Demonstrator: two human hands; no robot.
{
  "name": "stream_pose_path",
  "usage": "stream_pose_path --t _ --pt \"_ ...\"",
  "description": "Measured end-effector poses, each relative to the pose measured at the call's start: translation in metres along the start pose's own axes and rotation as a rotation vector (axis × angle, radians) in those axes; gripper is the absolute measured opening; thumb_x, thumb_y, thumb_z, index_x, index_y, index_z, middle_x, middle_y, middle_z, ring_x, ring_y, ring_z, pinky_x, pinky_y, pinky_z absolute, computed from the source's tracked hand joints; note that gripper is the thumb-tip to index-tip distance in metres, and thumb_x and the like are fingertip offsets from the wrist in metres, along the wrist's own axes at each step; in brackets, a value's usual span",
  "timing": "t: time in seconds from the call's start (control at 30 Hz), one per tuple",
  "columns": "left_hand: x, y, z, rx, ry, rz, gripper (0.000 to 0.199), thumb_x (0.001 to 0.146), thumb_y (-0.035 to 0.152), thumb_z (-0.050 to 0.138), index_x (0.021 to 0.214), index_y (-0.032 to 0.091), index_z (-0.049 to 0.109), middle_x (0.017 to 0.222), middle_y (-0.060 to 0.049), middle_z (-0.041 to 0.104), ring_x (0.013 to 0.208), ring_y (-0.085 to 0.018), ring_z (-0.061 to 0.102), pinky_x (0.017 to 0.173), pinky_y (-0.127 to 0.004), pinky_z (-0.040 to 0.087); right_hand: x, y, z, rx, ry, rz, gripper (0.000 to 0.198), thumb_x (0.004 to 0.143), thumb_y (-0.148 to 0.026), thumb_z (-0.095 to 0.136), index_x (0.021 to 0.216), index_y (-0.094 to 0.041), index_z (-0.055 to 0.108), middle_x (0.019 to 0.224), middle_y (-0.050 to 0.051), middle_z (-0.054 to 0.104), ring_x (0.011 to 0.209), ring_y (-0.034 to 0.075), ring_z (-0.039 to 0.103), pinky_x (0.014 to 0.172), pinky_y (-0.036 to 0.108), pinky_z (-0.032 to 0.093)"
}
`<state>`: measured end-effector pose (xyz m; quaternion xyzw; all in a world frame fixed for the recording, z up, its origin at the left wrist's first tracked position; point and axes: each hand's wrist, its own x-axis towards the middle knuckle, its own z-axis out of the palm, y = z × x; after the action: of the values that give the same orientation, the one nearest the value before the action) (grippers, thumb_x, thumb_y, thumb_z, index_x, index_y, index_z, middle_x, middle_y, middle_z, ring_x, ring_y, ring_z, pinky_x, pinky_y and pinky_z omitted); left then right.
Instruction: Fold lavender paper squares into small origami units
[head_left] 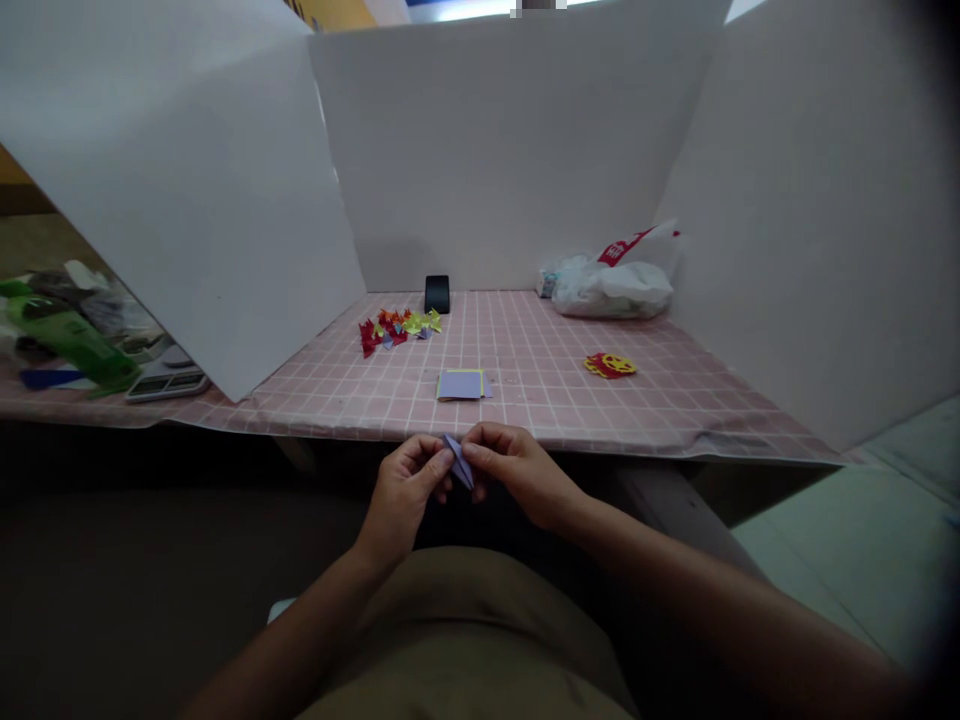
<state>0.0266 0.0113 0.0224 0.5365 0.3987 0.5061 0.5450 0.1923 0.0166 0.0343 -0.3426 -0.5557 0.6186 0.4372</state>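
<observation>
Left hand (399, 488) and right hand (525, 472) pinch a small folded purple paper piece (460, 464) by the pink checked table (517, 335), probably mid-fold. Multicoloured folded-paper pile (394, 326) looks done; flat purple-topped paper stack (460, 385) isn't, I guess.

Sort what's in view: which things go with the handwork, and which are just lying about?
Part of the job, judging by matching paper:
- purple folded paper, pinched by left hand and right hand
- paper stack
- colored folded pieces

Apparently just lying about:
- red-and-yellow cutouts
- plastic bag
- black object
- scale
- green bottle
</observation>
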Motion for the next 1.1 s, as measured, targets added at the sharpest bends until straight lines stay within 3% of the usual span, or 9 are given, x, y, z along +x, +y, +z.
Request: stream_pose_path --t 0.1,0.27,0.37,0.57,0.67,0.83,1.1 --pt "0.0 0.0 0.0 -0.005 -0.01 -0.003 0.021 0.08 0.034 0.07 0.076 0.015 0.06 0.06 0.003 0.057 0.054 -0.009 0.049 0.051 -0.02 0.042 0.0 0.0 -0.001 -0.081 0.023 -0.031 0.023 0.086 -0.036 0.064 0.076 -0.017 0.055 0.065 -0.003 0.056 0.053 0.009 0.051 0.054 0.024 0.042" --pt "0.001 0.001 -0.004 0.081 -0.002 0.003 0.021 0.081 0.034 0.071 0.08 0.015 0.063 0.062 0.003 0.057 0.055 -0.009 0.05 0.053 -0.02 0.042 0.0 -0.005 -0.005 -0.459 0.032 -0.143 0.018 0.089 -0.027 0.057 0.073 -0.017 0.056 0.062 -0.003 0.053 0.058 0.011 0.048 0.056 0.024 0.037" --pt "0.001 0.003 -0.005 0.113 0.007 0.016 0.02 0.08 0.033 0.072 0.078 0.015 0.063 0.06 0.004 0.056 0.055 -0.008 0.048 0.053 -0.02 0.042 0.001 -0.009 -0.007 -0.562 0.014 -0.16 0.018 0.089 -0.025 0.055 0.072 -0.017 0.056 0.061 -0.002 0.054 0.059 0.011 0.048 0.057 0.025 0.036" --pt "0.0 -0.003 -0.003 0.025 0.128 0.058 0.019 0.083 0.031 0.07 0.082 0.017 0.059 0.058 0.006 0.056 0.051 -0.008 0.048 0.052 -0.02 0.041 0.004 -0.01 -0.009 -0.363 0.014 -0.077 0.025 0.087 -0.041 0.06 0.082 -0.016 0.057 0.071 -0.002 0.057 0.058 0.01 0.053 0.058 0.026 0.041" --pt "-0.001 -0.008 -0.002 -0.017 0.153 0.067 0.018 0.083 0.031 0.07 0.084 0.017 0.058 0.06 0.005 0.059 0.053 -0.008 0.051 0.052 -0.019 0.042 0.006 -0.007 -0.01 -0.266 -0.005 -0.041 0.023 0.081 -0.037 0.066 0.081 -0.016 0.057 0.074 -0.002 0.056 0.057 0.009 0.052 0.056 0.025 0.041" --pt "-0.003 -0.01 0.0 -0.058 0.138 0.047 0.018 0.081 0.028 0.071 0.082 0.017 0.058 0.07 0.002 0.065 0.056 -0.008 0.053 0.051 -0.019 0.043 0.007 0.0 -0.01 -0.21 0.036 -0.066 0.019 0.083 -0.032 0.062 0.075 -0.017 0.055 0.069 -0.003 0.056 0.053 0.008 0.051 0.054 0.025 0.04" --pt "-0.006 -0.009 0.006 -0.188 0.103 -0.059 0.021 0.08 0.031 0.074 0.079 0.016 0.06 0.066 0.002 0.06 0.054 -0.007 0.05 0.05 -0.018 0.041 0.005 0.004 -0.005 -0.116 0.015 -0.123 0.015 0.087 -0.029 0.063 0.079 -0.016 0.058 0.072 -0.002 0.06 0.056 0.008 0.054 0.056 0.024 0.044"
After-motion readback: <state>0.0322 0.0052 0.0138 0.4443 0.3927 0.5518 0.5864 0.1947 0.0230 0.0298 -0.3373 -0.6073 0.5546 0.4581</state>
